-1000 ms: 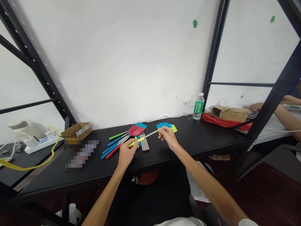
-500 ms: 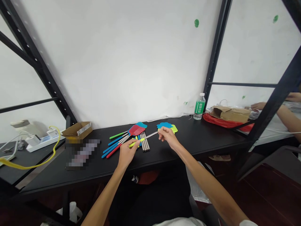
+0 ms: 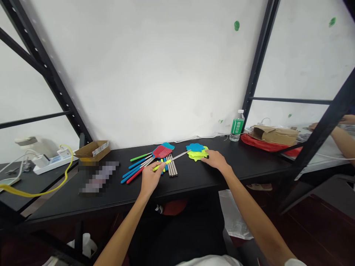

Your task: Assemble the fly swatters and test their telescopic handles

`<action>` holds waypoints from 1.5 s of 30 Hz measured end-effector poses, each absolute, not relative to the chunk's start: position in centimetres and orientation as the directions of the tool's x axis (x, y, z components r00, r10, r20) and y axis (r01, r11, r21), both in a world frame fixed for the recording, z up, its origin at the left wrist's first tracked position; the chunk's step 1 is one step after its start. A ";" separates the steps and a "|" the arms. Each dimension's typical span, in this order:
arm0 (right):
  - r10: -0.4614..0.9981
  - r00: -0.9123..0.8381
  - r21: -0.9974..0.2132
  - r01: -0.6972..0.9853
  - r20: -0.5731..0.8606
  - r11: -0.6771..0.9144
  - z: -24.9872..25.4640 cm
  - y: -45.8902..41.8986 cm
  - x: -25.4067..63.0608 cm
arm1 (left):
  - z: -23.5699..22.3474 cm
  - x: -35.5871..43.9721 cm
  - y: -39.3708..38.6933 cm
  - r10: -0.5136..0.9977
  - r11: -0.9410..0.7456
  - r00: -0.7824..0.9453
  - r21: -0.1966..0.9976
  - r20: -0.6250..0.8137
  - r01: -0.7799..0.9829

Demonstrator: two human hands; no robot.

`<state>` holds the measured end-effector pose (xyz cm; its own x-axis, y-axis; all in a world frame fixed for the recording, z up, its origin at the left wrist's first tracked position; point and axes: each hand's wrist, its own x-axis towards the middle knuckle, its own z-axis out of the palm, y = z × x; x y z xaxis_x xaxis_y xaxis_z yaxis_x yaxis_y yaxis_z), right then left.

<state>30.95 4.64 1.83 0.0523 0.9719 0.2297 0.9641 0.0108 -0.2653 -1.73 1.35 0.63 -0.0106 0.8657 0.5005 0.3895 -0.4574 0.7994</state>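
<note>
two bare hands are at work on a long black table. the left hand is closed in a narrow grip around a yellow-green handle, and a thin metal shaft runs from that handle across the table toward a small heap of swatter heads. where the shaft ends is hard to see, so which head it joins cannot be told. the right hand lies open and holds nothing, its fingertips touching the edge of a lime-green swatter head. a blue swatter head lies on top of the lime one, toward the wall. left of the shaft, a fan of fly swatters with blue, red and green handles spreads out from a red head, just beside a bundle of bare tan rods. farther left sit a cardboard box and a blurred patch. to the right stand a water bottle and a brown paper bag on a red plastic bag, and past them a co-worker's hand reaches over a white table.
</note>
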 end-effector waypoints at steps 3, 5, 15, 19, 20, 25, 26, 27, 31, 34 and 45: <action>0.980 0.041 -0.225 0.974 0.195 0.004 1.7 4.6 31.0 | 0.6 -1.7 1.2 0.869 -0.448 -0.014 0.798 0.495 0.403; 0.975 0.059 -0.223 0.975 0.215 -0.010 1.9 4.5 30.8 | 0.6 -1.7 1.2 0.870 -0.445 -0.015 0.797 0.493 0.409; 0.966 0.104 -0.198 0.979 0.235 -0.057 3.7 3.4 30.6 | 0.8 -1.7 1.1 0.864 -0.456 -0.008 0.789 0.503 0.412; 0.938 0.107 -0.239 0.971 0.330 -0.027 4.9 2.7 31.2 | 0.7 -1.8 1.2 0.860 -0.464 -0.006 0.787 0.510 0.406; 0.927 0.113 -0.260 0.965 0.357 -0.017 5.2 2.5 31.3 | 0.7 -1.8 1.2 0.861 -0.464 -0.004 0.788 0.509 0.405; 0.843 0.170 -0.364 0.931 0.511 0.033 6.3 2.0 32.2 | 0.6 -1.8 1.3 0.864 -0.461 -0.002 0.791 0.504 0.402; 0.823 0.186 -0.385 0.922 0.537 0.042 6.4 1.9 32.3 | 0.6 -1.8 1.2 0.864 -0.461 -0.001 0.792 0.504 0.401; 0.804 0.201 -0.405 0.913 0.560 0.055 6.5 1.9 32.4 | 0.6 -1.8 1.2 0.864 -0.461 0.000 0.792 0.504 0.401; 0.740 0.223 -0.473 0.869 0.635 0.144 6.6 1.8 32.6 | 0.7 -1.7 1.2 0.859 -0.469 -0.002 0.790 0.511 0.396; 0.736 0.199 -0.501 0.839 0.647 0.212 6.7 1.9 32.2 | 0.8 -1.7 1.1 0.857 -0.476 0.002 0.790 0.515 0.386; 0.861 -0.071 -0.487 0.800 0.504 0.352 6.9 0.8 28.4 | 1.0 -1.6 0.8 0.849 -0.492 0.005 0.788 0.528 0.369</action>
<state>28.43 0.82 6.92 -0.0712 0.8605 0.5044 0.7997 0.3515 -0.4868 -1.62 0.81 1.03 0.0053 0.8493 0.5278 0.3690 -0.4922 0.7884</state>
